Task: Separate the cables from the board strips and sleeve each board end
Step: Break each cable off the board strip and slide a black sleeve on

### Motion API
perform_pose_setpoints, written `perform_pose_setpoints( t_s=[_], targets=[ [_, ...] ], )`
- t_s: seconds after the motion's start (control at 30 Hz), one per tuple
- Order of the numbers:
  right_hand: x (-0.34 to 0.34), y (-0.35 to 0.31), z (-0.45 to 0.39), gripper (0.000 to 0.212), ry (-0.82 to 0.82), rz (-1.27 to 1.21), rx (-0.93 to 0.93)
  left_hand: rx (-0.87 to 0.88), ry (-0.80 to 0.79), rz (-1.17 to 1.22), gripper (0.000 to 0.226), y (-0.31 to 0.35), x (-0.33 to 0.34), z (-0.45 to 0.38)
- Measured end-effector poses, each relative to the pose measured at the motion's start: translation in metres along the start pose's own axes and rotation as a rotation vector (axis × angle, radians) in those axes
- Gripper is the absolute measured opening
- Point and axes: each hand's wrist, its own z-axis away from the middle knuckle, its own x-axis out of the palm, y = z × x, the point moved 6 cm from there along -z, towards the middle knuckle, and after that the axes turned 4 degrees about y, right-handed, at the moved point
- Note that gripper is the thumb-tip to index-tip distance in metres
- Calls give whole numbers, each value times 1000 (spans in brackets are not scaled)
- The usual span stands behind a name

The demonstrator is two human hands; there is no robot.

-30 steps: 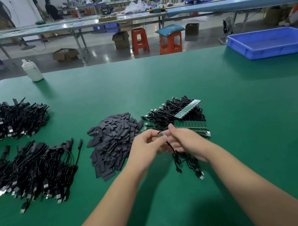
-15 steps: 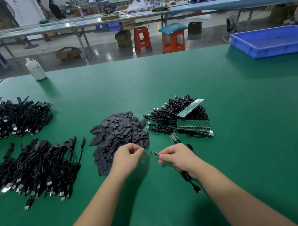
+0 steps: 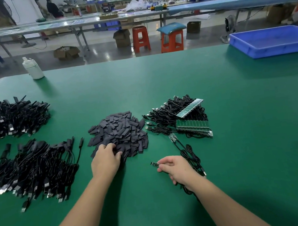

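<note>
My right hand pinches the small green board end of a black cable that trails under my wrist. My left hand reaches into the near edge of the pile of dark grey sleeves, fingers curled among them; whether it holds one is hidden. Green board strips lie on a heap of attached black cables to the right of the sleeves. One loose cable with a bare board end lies in front of that heap.
Two big piles of black cables lie at the left, one nearer and one farther. A white bottle stands at the far left edge. A blue tray sits far right on the green table.
My hands have parted from a joined grip. The left hand moved left and forward into the sleeve pile. The right hand drew the separated cable's board end toward me.
</note>
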Motion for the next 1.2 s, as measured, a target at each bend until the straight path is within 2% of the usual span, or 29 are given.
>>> perform_pose_setpoints(
  t_s=[0.37,0.47,0.57,0.63,0.77,0.9,1.03,1.2],
  targets=[
    [0,6,-2,15,-13,-41,20,303,105,-224,10,17,-14,4],
    [-1,6,-2,14,-22,-41,25,335,179,-198,4,16,-22,6],
    [-1,6,-2,14,-23,-38,26,270,191,-139,7,7,-24,2],
    [-1,5,-1,13,-22,-44,20,195,145,-85,16,-2,-20,-3],
    [-1,5,0,15,-21,-51,21,215,17,-77,36,-3,-6,-5],
    [-1,4,-1,14,-19,-56,20,168,-8,-83,45,3,1,-7],
    [-2,5,-1,11,-14,-56,23,119,-24,-63,36,17,5,-7],
    [-4,8,-2,12,-16,-65,29,31,42,70,16,21,0,-7]
  ],
)
